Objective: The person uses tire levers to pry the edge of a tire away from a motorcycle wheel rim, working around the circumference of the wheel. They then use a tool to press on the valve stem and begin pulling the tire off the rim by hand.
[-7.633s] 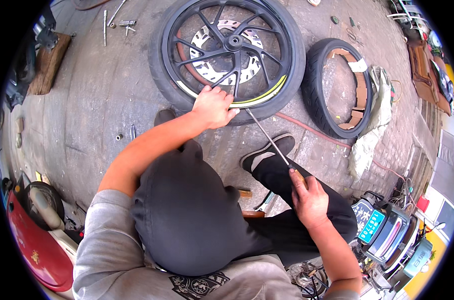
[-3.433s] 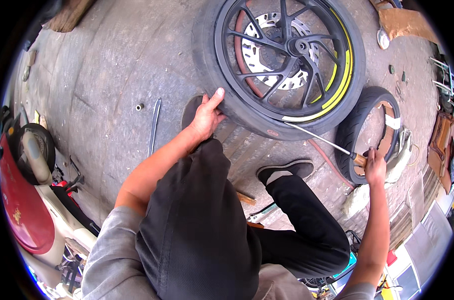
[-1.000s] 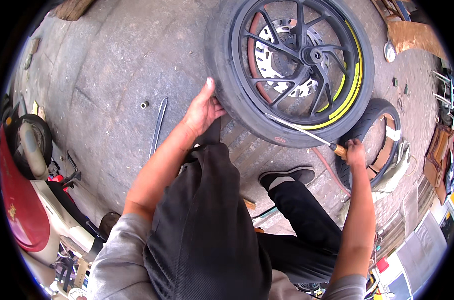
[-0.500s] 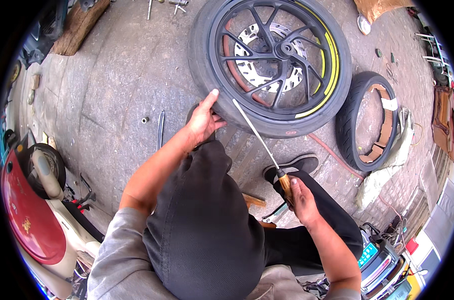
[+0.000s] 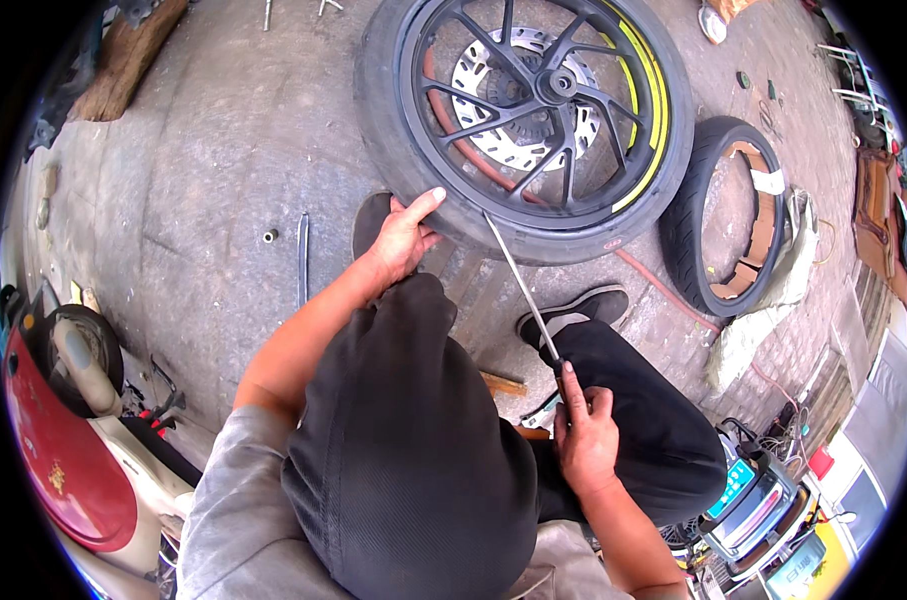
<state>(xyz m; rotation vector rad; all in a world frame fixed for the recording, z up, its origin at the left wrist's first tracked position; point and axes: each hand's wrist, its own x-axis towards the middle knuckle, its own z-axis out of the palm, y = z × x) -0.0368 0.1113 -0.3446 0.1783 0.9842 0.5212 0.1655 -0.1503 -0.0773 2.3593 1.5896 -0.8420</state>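
A motorcycle wheel with black spokes, yellow rim stripes and a brake disc stands out at the top, its black tyre around the rim. My left hand grips the tyre's near left edge, thumb on top and fingers curled below. My right hand is closed around the handle of a long screwdriver, its index finger stretched along it. The handle is mostly hidden by the hand. The blade's tip meets the wheel where tyre and rim join, at the near side.
Right of the wheel lies another tyre with cardboard inside, beside a pale sack. A metal lever and a small socket lie on the floor at left. A red scooter stands lower left; a red hose runs under the wheel.
The wheel has turned slightly counterclockwise. The screwdriver's tip has come to the rim's edge, and my right hand has shifted its hold, the index finger now extended along the tool.
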